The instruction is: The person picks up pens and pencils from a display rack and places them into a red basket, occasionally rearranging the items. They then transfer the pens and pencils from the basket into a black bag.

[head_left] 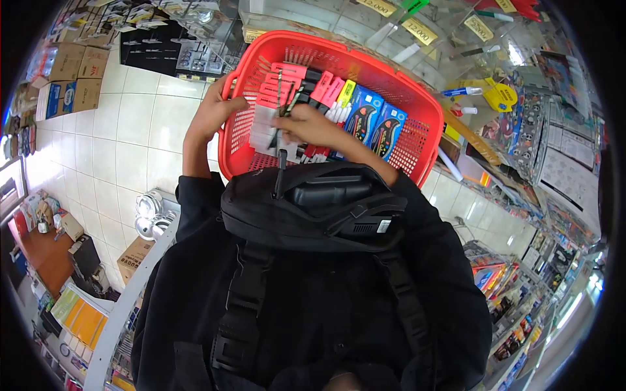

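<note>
A red plastic basket (pixel 427 107) stands in front of me, filled with boxed and packed stationery. My left hand (pixel 218 111) is closed over its left rim, with the thumb on the inner side. My right hand (pixel 303 125) reaches inside, fingers closed around slim dark-green pen-like sticks (pixel 295 96); the fingers partly hide them. Below and around this hand lie pink-and-white packs (pixel 270 94). To its right are pink-and-black packs (pixel 324 88), a yellow-topped pack (pixel 346 92) and two blue boxes (pixel 365 117) with black wavy shapes.
A black bag (pixel 313 205) hangs on my chest against the basket's near side. Glass display counters with price tags (pixel 419 30) stand beyond the basket. Cardboard boxes (pixel 68 81) are stacked at far left, above a tiled floor (pixel 98 153). A metal shelf post (pixel 127 303) runs at lower left.
</note>
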{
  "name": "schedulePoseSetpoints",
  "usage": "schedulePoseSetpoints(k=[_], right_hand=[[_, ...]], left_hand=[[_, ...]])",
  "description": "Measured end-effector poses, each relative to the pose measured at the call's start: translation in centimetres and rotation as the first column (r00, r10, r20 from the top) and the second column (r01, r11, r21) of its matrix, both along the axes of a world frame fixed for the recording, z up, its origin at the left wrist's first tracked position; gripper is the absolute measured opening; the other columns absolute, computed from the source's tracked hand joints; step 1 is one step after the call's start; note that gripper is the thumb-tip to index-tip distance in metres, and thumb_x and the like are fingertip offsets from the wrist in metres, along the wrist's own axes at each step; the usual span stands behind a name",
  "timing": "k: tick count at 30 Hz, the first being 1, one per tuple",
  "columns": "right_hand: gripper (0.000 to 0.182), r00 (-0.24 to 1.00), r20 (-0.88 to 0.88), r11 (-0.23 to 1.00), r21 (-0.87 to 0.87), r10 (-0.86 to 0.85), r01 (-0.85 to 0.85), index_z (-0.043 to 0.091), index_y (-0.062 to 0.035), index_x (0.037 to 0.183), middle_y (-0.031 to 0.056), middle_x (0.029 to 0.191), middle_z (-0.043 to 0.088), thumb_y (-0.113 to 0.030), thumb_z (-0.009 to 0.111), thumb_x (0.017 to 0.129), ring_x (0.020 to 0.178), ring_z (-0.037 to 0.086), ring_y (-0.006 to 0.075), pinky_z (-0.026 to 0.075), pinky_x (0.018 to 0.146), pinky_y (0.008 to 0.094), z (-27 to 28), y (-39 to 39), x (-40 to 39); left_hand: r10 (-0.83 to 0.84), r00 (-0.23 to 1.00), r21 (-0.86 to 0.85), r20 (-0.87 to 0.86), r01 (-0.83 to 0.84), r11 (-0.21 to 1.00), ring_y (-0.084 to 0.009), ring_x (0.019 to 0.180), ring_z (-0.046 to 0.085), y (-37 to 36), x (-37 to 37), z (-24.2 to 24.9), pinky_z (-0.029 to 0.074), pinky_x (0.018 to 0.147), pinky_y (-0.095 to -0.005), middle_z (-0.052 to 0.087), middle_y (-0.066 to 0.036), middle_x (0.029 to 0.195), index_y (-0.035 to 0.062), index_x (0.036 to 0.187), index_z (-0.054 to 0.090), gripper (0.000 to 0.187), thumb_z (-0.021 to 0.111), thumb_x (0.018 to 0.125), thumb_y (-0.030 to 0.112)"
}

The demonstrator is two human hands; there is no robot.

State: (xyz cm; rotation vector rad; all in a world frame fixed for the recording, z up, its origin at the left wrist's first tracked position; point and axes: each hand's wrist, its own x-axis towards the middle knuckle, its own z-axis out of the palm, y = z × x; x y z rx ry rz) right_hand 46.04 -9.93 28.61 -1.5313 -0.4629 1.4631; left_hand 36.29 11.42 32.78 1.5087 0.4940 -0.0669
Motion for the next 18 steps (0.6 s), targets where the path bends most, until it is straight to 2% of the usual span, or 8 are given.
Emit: schedulePoseSetpoints(k=[2, 5, 6, 8, 12, 14, 16, 18], right_hand=[[0.033, 0.97, 0.232, 0.997, -0.02, 0.076, -0.073, 0.061, -0.0022, 0.088, 0.0014, 0.061, 0.057, -0.034, 0.06, 0.097, 0.051, 0.051, 0.0078, 0.04, 0.05, 0.0249, 1.2, -2.9, 1.9], [0.03, 0.938, 0.314, 0.984, -0.144, 0.144, -0.103, 0.061, -0.003, 0.092, 0.0004, 0.061, 0.057, -0.032, 0.056, 0.099, 0.054, 0.052, 0.0086, 0.041, 0.051, 0.0258, 3.0, -7.0, 4.0], [0.029, 0.966, 0.238, 0.989, -0.127, 0.1, -0.071, 0.061, -0.0032, 0.095, 0.0011, 0.065, 0.059, -0.031, 0.055, 0.1, 0.058, 0.054, 0.0085, 0.042, 0.054, 0.025, 3.6, -8.2, 4.1], [0.028, 0.997, 0.076, 0.995, -0.099, 0.014, -0.007, 0.06, -0.0034, 0.101, 0.0024, 0.074, 0.062, -0.03, 0.053, 0.101, 0.065, 0.057, 0.0083, 0.045, 0.06, 0.0233, 5.7, -10.1, 3.5], [0.028, 0.93, -0.224, 0.955, -0.008, -0.291, 0.297, 0.062, -0.0082, 0.102, -0.0009, 0.088, 0.063, -0.034, 0.052, 0.101, 0.083, 0.058, 0.0094, 0.047, 0.077, 0.0266, 7.2, -12.7, -0.5], [0.025, 0.904, -0.258, 0.933, 0.026, -0.34, 0.358, 0.059, -0.0112, 0.112, -0.0018, 0.097, 0.062, -0.032, 0.05, 0.103, 0.091, 0.057, 0.0085, 0.046, 0.084, 0.0267, 6.9, -13.9, -2.5], [0.022, 0.781, -0.289, 0.827, -0.079, -0.554, 0.557, 0.06, -0.011, 0.112, -0.0013, 0.098, 0.063, -0.028, 0.05, 0.103, 0.092, 0.06, 0.0092, 0.047, 0.084, 0.0254, 8.4, -14.1, -4.8], [0.021, 0.628, -0.317, 0.698, -0.207, -0.711, 0.685, 0.059, -0.0106, 0.111, -0.0003, 0.098, 0.064, -0.028, 0.05, 0.103, 0.091, 0.061, 0.0106, 0.048, 0.083, 0.0246, 9.0, -14.6, -6.2]], left_hand=[[-0.036, 0.999, 0.207, -0.008, 0.037, 0.978, -0.0172, 0.088, 0.062, -0.1, -0.2, 0.7, 0.05, 0.08, -0.0297, 0.067, -0.009, 0.098, -0.0005, 0.128, 0.053, 0.053, 0.064, 0.077, 0.004], [-0.076, 0.99, 0.601, -0.121, 0.134, 0.788, -0.0236, 0.093, 0.061, -0.7, -1.0, 4.6, 0.048, 0.082, -0.0325, 0.063, -0.013, 0.103, 0.003, 0.129, 0.055, 0.051, 0.068, 0.081, 0.013], [-0.075, 0.986, 0.704, -0.148, 0.158, 0.692, -0.024, 0.094, 0.061, -1.1, -1.0, 6.9, 0.048, 0.083, -0.0327, 0.062, -0.014, 0.104, 0.0039, 0.13, 0.056, 0.051, 0.069, 0.082, 0.014], [-0.132, 0.989, 0.684, 0.06, 0.056, 0.727, -0.0228, 0.099, 0.059, -1.6, -0.3, 10.1, 0.046, 0.086, -0.0329, 0.06, -0.013, 0.106, 0.0054, 0.132, 0.056, 0.051, 0.069, 0.083, 0.014], [-0.383, 0.883, 0.051, 0.271, 0.385, 0.922, -0.0213, 0.107, 0.059, -2.9, 1.5, 10.7, 0.045, 0.092, -0.0326, 0.064, -0.011, 0.113, 0.0037, 0.131, 0.057, 0.039, 0.056, 0.096, 0.021], [-0.565, 0.797, -0.14, 0.214, 0.597, 0.79, -0.0207, 0.116, 0.057, -4.4, 2.5, 8.1, 0.044, 0.099, -0.0344, 0.063, -0.012, 0.122, 0.0053, 0.137, 0.054, 0.052, 0.04, 0.103, 0.042], [-0.652, 0.758, -0.441, -0.019, 0.579, 0.686, -0.0215, 0.122, 0.054, -5.9, 2.3, 5.6, 0.04, 0.104, -0.0364, 0.06, -0.013, 0.129, 0.0059, 0.138, 0.052, 0.056, 0.037, 0.103, 0.047], [-0.729, 0.684, -0.522, 0.029, 0.632, 0.573, -0.0226, 0.125, 0.051, -6.9, 1.2, 4.0, 0.036, 0.108, -0.0364, 0.057, -0.013, 0.133, 0.0058, 0.14, 0.051, 0.057, 0.037, 0.103, 0.048]])
